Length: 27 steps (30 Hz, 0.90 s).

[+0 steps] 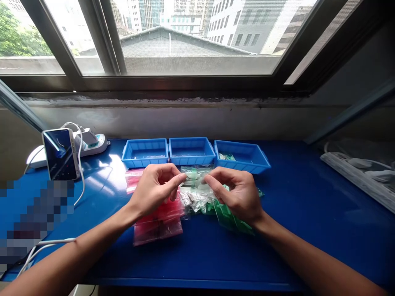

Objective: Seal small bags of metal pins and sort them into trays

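Between my hands, a small clear bag with a greenish tint (194, 176) is stretched above the table. My left hand (159, 187) pinches its left edge between thumb and forefinger. At the opposite edge, my right hand (236, 191) has thumb and fingertips closed on it. Pink bags (159, 230) lie beneath and in front of my left hand. Green bags (231, 218) are partly hidden under my right hand. Clear bags with silvery contents (197, 199) lie in the middle, below the held bag.
Three blue trays stand behind the bags: left (145, 152), middle (191, 152) and right (242, 156), with small items inside. A phone (61, 154) leans near a power strip (98, 144) and white cables at the left. Plastic-wrapped items (364, 168) sit at the right.
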{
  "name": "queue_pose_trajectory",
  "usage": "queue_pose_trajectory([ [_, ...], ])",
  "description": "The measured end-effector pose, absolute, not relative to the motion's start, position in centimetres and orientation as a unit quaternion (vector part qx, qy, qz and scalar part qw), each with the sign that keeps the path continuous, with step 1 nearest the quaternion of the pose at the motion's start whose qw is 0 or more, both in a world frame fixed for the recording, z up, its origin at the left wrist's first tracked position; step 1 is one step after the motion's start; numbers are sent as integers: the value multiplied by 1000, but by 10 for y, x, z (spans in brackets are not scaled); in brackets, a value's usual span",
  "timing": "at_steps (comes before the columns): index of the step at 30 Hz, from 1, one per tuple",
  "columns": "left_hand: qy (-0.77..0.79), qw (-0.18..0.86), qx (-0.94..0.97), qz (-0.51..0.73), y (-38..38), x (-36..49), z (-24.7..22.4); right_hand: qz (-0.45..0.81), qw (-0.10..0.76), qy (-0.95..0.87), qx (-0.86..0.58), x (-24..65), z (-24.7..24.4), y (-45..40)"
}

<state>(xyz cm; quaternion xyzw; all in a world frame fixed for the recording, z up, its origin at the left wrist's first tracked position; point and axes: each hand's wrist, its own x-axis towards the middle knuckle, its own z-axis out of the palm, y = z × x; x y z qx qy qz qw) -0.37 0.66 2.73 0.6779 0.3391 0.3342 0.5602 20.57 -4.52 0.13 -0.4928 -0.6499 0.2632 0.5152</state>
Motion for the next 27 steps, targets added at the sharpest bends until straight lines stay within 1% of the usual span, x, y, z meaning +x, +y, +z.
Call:
queue_pose_trajectory([
  [4,359,564,669,325,7,-3,30,292,511,-635,-501,206,0,-44],
  [7,367,561,664,331,7,-3,29,287,510,-631,-509,206,-1,-43],
  [10,369,547,667,344,6,-3,26,282,521,-626,-507,206,-2,-42],
  [12,362,533,676,358,5,-4,24,302,532,-617,-494,206,-4,-42],
  [15,343,489,702,389,4,-5,20,314,552,-611,-472,206,-5,-42],
  [20,314,384,745,447,4,-6,16,248,568,-634,-463,210,-9,-43],
  [22,300,365,755,455,4,-6,15,229,573,-639,-458,211,-12,-43],
  [27,295,346,767,454,4,-6,15,229,579,-640,-451,213,-14,-44],
])
